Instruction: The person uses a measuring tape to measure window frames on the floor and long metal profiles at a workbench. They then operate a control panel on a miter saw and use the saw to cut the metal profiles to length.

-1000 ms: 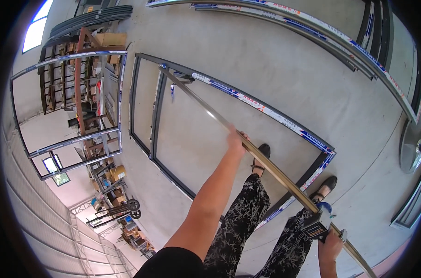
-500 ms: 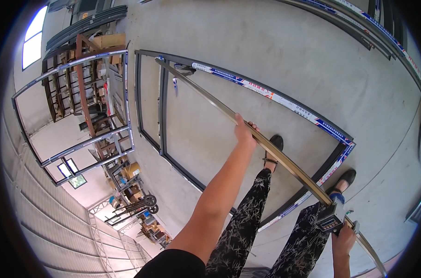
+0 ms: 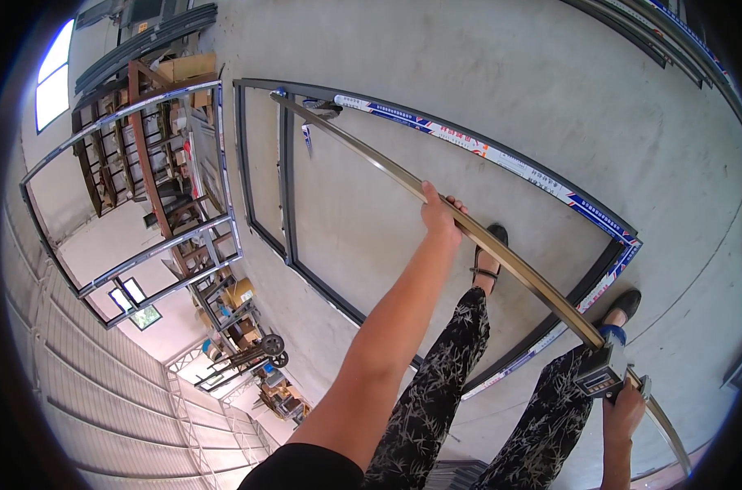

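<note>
A: Left hand [image 3: 442,219]?
B: Grip closed round long brassy metal bar [image 3: 518,265], slanting across dark rectangular frame [image 3: 287,180] on smooth grey floor [image 3: 387,49].
A: Right hand [image 3: 626,412]?
B: Grip closed at boxy gauge [image 3: 602,376], toward bar's near end.

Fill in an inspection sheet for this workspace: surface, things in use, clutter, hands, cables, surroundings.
Surface: grey floor, a thin dark line crossing it at right.
Things in use: long metal bar with a grey box on it, extending above a dark frame partly covered in blue-and-white film; contact at the far end cannot be told.
Clutter: small dark item near the bar's far end, kind unclear.
Hands: left hand grips the bar midway; right hand grips it beside the box.
Cables: nothing seen.
Surroundings: upright frame, cardboard box and wheeled cart at left.
</note>
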`<state>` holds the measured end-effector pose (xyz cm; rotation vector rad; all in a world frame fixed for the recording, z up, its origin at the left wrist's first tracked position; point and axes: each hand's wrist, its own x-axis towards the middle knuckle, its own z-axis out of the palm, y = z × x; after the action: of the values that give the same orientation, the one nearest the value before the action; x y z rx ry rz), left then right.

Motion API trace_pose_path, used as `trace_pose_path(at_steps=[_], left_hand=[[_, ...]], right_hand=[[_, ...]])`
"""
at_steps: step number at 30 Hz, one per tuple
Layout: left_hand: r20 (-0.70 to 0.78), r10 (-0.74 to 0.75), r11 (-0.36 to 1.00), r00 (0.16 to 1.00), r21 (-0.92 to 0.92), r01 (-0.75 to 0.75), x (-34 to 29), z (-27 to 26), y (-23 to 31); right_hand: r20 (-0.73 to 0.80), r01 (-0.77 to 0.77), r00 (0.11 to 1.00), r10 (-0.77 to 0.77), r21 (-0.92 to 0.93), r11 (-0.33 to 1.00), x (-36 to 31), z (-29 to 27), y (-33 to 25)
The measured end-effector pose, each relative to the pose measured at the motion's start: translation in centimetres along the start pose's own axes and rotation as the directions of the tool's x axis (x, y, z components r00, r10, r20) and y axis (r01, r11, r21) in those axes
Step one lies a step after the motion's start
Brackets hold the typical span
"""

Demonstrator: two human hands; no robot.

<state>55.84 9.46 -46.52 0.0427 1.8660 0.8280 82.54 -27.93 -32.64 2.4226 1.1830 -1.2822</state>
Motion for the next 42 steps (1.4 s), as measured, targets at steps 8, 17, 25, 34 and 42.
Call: trace_pose_path(at_steps=[8, 17, 25, 34, 42], left_hand=[[0.082, -0.095, 0.981, 0.992, 0.176, 0.08, 5.5, -0.8, -2.5], [-0.036, -0.041, 0.991, 0.999, 0.126, 0.045, 10.5, 3.0, -5.7], [-0.062, -0.014, 0.991, 0.998, 0.135, 0.022, 13.2, 6.6, -8.4], [-0.025, 0.023, 0.986, 0.999, 0.165, -0.018, 13.9, 8.1, -8.8], [-0.021, 0.047, 0.984, 0.999, 0.17, -0.043, 13.4, 8.7, -8.4]], right_hand=[[0.081, -0.026, 0.996, 0.032, -0.07, 0.997, 4.7, 2.1, 0.2], [0.151, 0.05, 0.988, -0.044, -0.038, 0.998, 14.5, 5.7, 0.6], [0.121, 0.082, 0.99, -0.07, -0.093, 0.992, 21.3, 8.0, 3.1], [0.074, 0.15, 0.987, -0.144, -0.08, 0.985, 23.6, 7.3, 4.3], [0.163, 0.127, 0.981, -0.101, -0.159, 0.979, 23.9, 6.1, 6.6]])
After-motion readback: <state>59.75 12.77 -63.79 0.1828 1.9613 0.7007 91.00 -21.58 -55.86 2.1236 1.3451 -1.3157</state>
